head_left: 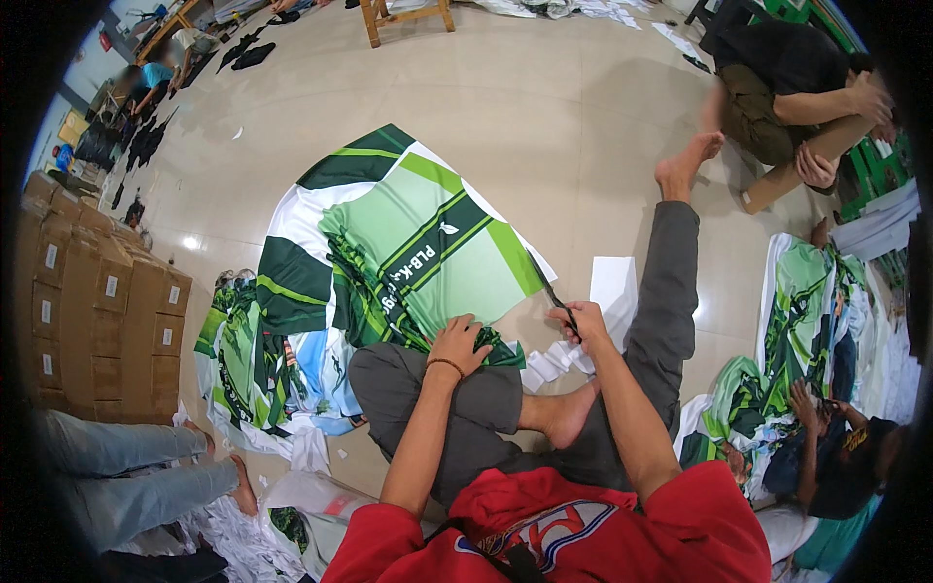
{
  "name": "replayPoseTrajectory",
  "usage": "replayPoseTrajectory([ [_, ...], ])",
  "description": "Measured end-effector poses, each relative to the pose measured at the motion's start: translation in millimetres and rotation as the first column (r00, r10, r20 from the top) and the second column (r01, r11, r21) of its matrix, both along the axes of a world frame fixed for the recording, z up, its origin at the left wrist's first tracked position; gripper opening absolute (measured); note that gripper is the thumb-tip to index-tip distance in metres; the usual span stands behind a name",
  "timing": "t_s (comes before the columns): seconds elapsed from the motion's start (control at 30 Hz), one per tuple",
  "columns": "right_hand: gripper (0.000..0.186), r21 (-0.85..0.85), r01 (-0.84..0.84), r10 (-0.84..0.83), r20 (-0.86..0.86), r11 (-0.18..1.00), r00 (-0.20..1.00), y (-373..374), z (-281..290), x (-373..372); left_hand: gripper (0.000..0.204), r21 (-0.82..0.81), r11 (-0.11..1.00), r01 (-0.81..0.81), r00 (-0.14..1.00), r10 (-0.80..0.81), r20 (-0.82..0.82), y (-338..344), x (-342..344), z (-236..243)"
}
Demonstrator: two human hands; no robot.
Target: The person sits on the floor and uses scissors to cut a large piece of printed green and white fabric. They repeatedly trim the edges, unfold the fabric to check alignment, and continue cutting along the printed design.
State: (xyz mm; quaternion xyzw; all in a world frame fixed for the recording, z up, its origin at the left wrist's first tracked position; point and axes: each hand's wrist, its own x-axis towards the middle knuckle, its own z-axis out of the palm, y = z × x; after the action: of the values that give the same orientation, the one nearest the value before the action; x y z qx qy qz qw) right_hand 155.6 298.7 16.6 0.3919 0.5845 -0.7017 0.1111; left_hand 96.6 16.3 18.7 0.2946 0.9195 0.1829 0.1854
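A green, white and dark-green printed fabric piece is spread over the floor in front of me, its near part bunched at my left knee. My left hand lies on that near part with fingers apart, pressing it against the knee. My right hand is closed round the handles of black scissors. Their blades lie along the fabric's right edge, beside a white margin; whether they are apart is hard to make out. White scraps lie under my right hand, next to a white sheet.
Stacked cardboard boxes stand at left. A heap of printed fabric lies beside my left knee. A person in jeans is at lower left. Another person sits at upper right holding cardboard. More green fabric lies at right, near a third person's hand.
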Motion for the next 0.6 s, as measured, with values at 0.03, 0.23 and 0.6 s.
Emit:
replayPoseTrajectory([
  [0.03, 0.029, -0.019, 0.008, -0.008, -0.009, 1.000, 1.000, 0, 1, -3, 0.050, -0.001, 1.000, -0.001, 1.000, 0.001, 0.005, 0, 0, 1],
  [0.23, 0.034, 0.005, -0.012, 0.012, 0.000, 1.000, 1.000, -1, -3, -16, 0.052, -0.026, 1.000, 0.005, 1.000, -0.004, 0.022, -1, -2, 0],
  [0.6, 0.028, -0.021, -0.021, 0.020, -0.010, 1.000, 1.000, 2, -9, -22, 0.051, -0.002, 1.000, -0.001, 1.000, 0.001, 0.020, 0, -1, 1],
])
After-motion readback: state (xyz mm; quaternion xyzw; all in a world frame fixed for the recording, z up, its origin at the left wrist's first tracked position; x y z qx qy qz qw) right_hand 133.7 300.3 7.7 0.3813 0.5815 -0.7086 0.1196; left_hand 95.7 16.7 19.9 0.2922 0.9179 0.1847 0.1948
